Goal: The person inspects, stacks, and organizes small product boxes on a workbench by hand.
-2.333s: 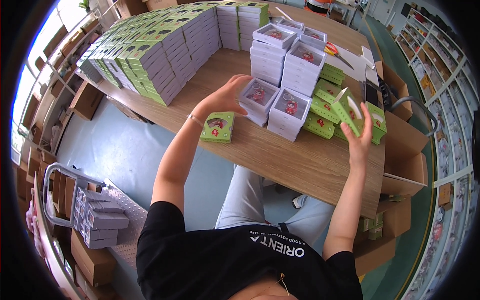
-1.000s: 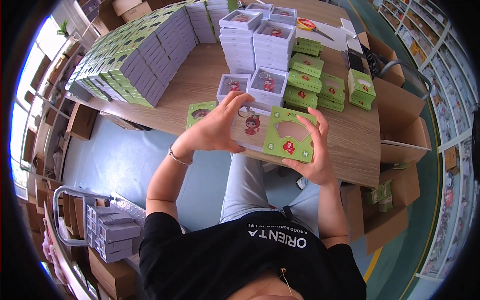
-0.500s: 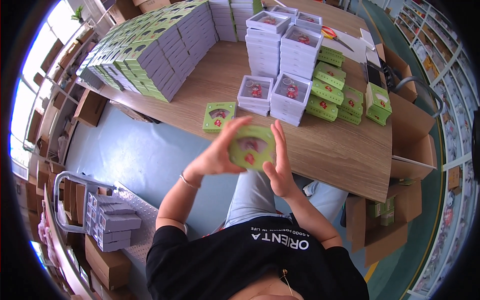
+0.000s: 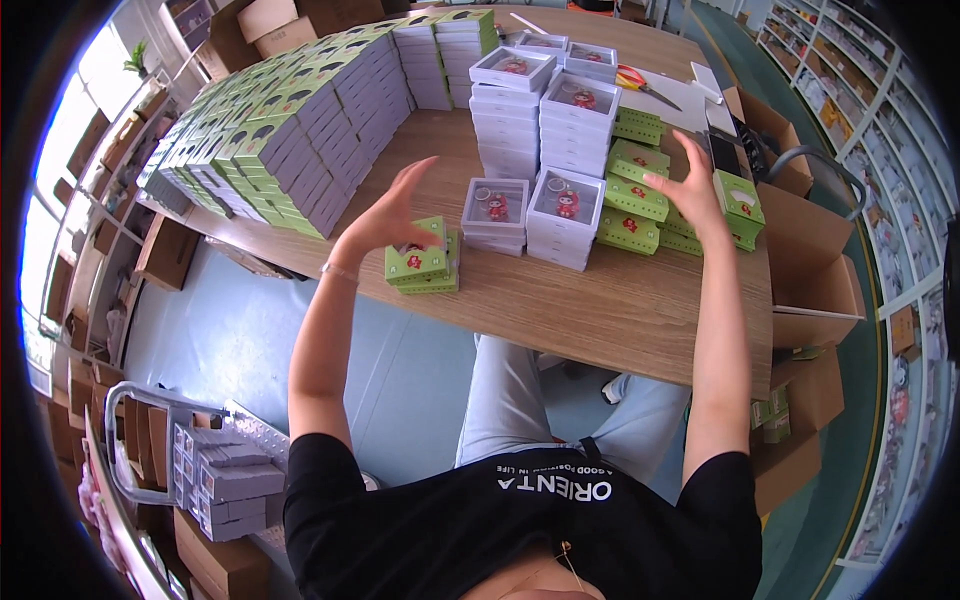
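Top-down fisheye view of a person in a black shirt seated at a long wooden table (image 4: 560, 310), both arms raised over it.

Left hand (image 4: 395, 215): fingers spread open, gripping nothing, hovering just above and behind a short stack of two closed green boxes (image 4: 422, 268) near the table's front edge. Can't tell if fingertips touch the top box. A thin bracelet sits on that wrist.

Right hand (image 4: 690, 190): fingers also open and splayed, empty, over a cluster of flat green lids (image 4: 635, 200) lying in low piles. Just to its right, a single green lid (image 4: 740, 208) w/ a cut-out window stands tilted.

Between the hands: two short stacks of white open trays (image 4: 530, 215), side by side; each top tray holds a small red keychain figure. Behind them, two taller stacks of the same trays (image 4: 545, 100), top ones also showing a red figure inside.

Far left of the table: a big block of closed boxes w/ green tops and grey sides (image 4: 290, 130), stacked in many rows. Red-handled scissors (image 4: 640, 85) lie at the far end.

Right of the table: open cardboard cartons (image 4: 810, 270); contents not visible. Lower left on the floor: a metal cart (image 4: 215, 470) carrying more grey boxes.
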The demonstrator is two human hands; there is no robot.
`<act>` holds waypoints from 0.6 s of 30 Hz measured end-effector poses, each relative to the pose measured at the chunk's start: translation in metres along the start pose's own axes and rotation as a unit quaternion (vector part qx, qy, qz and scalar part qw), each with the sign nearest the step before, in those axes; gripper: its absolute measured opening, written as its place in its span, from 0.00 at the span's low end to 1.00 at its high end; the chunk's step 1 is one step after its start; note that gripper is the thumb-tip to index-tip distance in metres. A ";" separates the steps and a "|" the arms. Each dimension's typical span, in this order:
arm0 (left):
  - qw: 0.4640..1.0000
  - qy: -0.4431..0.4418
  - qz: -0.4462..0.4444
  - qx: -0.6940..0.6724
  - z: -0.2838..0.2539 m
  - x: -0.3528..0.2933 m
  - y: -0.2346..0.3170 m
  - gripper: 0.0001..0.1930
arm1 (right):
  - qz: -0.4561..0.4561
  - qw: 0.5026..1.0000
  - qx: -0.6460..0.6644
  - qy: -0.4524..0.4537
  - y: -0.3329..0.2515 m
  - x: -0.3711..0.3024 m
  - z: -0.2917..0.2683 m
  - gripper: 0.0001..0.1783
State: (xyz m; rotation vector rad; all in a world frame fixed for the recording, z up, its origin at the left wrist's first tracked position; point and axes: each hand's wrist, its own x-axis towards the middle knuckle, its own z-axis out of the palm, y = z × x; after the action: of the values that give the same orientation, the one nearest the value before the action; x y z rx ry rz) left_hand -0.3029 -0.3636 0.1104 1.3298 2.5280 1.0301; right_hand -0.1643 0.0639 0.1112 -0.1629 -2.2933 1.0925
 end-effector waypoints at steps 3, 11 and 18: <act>0.996 -0.084 0.003 0.011 0.022 0.042 -0.004 0.62 | 0.074 0.990 0.063 -0.100 0.027 0.022 -0.001 0.51; 0.996 -0.081 -0.049 0.004 0.041 0.043 -0.008 0.55 | 0.039 0.997 -0.032 -0.056 0.007 -0.016 -0.011 0.55; 0.994 0.105 -0.021 0.010 0.015 -0.021 0.078 0.50 | -0.155 0.986 0.028 -0.056 -0.083 -0.135 0.022 0.62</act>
State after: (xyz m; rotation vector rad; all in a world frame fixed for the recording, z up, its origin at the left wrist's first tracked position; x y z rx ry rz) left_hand -0.2301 -0.3416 0.1423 1.2265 2.7109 1.1978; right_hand -0.0542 -0.0520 0.1004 0.2768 -2.2841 1.0229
